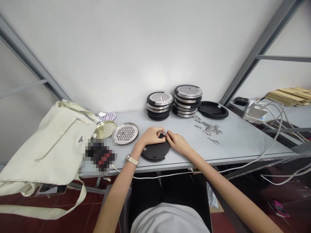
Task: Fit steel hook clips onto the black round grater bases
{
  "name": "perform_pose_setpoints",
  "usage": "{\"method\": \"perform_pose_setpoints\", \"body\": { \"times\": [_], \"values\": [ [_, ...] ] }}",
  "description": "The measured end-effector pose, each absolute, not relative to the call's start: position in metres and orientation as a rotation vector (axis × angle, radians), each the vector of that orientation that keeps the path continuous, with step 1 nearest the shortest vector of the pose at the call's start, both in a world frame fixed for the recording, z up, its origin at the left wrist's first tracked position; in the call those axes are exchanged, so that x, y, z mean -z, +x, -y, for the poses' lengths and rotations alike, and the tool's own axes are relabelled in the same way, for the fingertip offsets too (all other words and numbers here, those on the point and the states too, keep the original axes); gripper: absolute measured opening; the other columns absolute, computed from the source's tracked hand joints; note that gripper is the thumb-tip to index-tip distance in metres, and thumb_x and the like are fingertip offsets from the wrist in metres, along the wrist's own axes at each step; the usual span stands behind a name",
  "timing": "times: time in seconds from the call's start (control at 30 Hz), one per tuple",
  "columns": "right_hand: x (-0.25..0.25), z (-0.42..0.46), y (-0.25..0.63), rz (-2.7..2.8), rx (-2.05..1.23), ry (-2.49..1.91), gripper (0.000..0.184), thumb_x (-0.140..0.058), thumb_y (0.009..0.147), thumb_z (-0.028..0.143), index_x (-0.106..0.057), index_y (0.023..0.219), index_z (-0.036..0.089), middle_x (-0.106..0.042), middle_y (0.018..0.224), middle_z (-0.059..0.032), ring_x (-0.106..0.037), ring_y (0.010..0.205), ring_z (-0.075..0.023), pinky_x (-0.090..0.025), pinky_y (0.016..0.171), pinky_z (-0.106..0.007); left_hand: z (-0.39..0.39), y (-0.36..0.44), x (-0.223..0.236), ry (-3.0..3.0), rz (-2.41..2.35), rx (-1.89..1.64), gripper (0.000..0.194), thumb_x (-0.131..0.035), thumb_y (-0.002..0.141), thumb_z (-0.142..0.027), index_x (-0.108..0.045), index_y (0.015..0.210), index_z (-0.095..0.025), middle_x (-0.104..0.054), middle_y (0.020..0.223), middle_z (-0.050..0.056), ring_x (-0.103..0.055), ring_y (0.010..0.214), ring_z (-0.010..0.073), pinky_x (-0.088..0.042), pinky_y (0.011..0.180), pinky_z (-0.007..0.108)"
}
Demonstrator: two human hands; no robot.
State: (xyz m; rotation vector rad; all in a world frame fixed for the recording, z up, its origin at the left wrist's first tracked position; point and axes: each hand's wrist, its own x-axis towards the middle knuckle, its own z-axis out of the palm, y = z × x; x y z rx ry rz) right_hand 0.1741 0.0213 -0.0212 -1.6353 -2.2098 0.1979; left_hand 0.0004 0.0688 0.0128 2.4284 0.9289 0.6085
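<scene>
We are curling the left hand over the far rim of the black disc, the right hand at its right, fingertips nearly together, their hold unclear.

I've got plain black on this disc, grey tabletop around it. Left of the disc I see a cream bag, a gold lid, a silver plate patterned with dark holes; beyond it, two stacks banded black and silver.
</scene>
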Motion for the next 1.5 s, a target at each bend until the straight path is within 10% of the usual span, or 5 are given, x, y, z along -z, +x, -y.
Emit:
{"method": "perform_pose_setpoints", "body": {
  "times": [1.5],
  "values": [
    [0.0232,-0.0145,0.1778,2.173,-0.154,-1.65,0.024,-0.027,0.096,0.033,-0.047,0.091,0.02,-0.065,0.07,-0.0037,-0.059,0.059,-0.0162,-0.03,0.053,-0.023,-0.0692,0.0014,-0.0143,2.404,-0.983,-0.571,0.015,-0.059,0.068,-0.027,-0.056,0.08,-0.019,-0.044,0.052,-0.008,-0.041,0.05,0.009,-0.03,0.052,0.021]
  ]
}}
